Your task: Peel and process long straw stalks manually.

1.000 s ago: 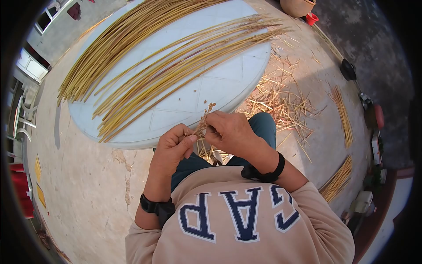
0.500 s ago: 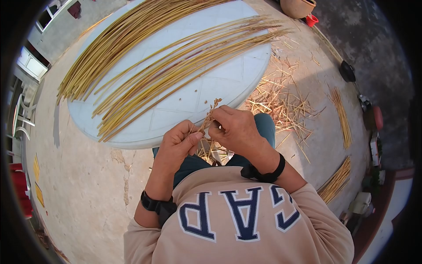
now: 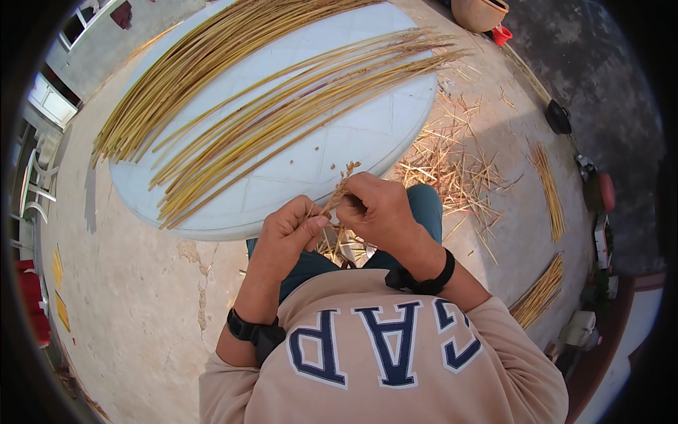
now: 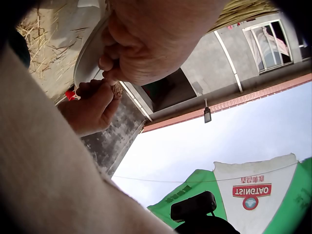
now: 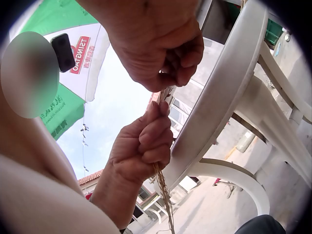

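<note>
In the head view my left hand [image 3: 286, 230] pinches a small bunch of thin dry stalks with a seedy tip [image 3: 347, 172] between thumb and curled fingers. My right hand [image 3: 381, 212] grips the same bunch close beside it, near the seedy end. Seen from the right wrist, the left hand [image 5: 146, 144] has its fingers wrapped round the stalks, whose thin ends [image 5: 165, 197] hang below it. The right hand's fingertips meet the bunch just above. Both hands are over the lap, at the near edge of the round white table [image 3: 282, 177].
A thick bundle of long yellow stalks [image 3: 176, 81] and a looser row [image 3: 282, 120] lie on the table. Cut straw [image 3: 459, 166] litters the floor to the right, with small stalk bundles [image 3: 549, 187] farther over. A clay pot [image 3: 477, 13] stands at the back right.
Both hands have shifted slightly to the right with the bunch between them, and its seedy tip has moved right too. The stalks on the table have not moved.
</note>
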`<state>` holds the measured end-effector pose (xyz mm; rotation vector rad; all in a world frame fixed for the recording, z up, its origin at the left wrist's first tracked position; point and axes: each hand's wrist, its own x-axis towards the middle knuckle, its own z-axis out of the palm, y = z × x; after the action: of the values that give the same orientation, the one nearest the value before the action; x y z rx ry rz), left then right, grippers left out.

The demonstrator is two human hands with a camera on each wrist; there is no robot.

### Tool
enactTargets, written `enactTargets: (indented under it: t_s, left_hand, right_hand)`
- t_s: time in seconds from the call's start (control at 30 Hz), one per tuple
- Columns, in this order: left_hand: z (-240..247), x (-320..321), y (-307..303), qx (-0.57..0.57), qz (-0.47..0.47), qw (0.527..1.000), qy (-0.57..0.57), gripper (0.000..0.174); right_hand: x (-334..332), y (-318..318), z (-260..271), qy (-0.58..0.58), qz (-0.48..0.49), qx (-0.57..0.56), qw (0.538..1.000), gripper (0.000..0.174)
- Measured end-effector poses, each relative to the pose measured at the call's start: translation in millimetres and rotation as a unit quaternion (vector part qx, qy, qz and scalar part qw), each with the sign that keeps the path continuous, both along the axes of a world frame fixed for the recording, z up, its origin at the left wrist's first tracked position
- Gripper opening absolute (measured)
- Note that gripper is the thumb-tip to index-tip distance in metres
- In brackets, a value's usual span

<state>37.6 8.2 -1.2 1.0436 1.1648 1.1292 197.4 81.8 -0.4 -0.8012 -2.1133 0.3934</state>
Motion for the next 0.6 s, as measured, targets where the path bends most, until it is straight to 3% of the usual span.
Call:
enactTargets:
  t_s: [0.23,0.3,0.43,0.5,0.6]
  left_hand:
    - [-2,0,0,0.015,-0.007,1.000,0.001,0.010]
    - [-1,0,0,0.018,-0.010,1.000,0.004,0.010]
    - [6,-4,-5,-0.018,-0.011,0.999,-0.027,0.010]
    - [8,-6,-6,-0.021,-0.004,0.999,-0.027,0.011]
    - [-2,-6,-7,-0.013,0.007,1.000,-0.022,0.010]
  right_hand:
    - [2,-2,2,0.009,-0.001,-0.001,1.000,0.016]
    - [3,-5,4,0.070,0.013,-0.122,0.990,0.016]
    - [6,-2,2,0.020,0.024,-0.211,0.977,0.015]
    - [3,-3,1,-0.007,0.056,-0.001,0.998,0.014]
    - [0,-6,3,-0.043,0.039,0.033,0.998,0.014]
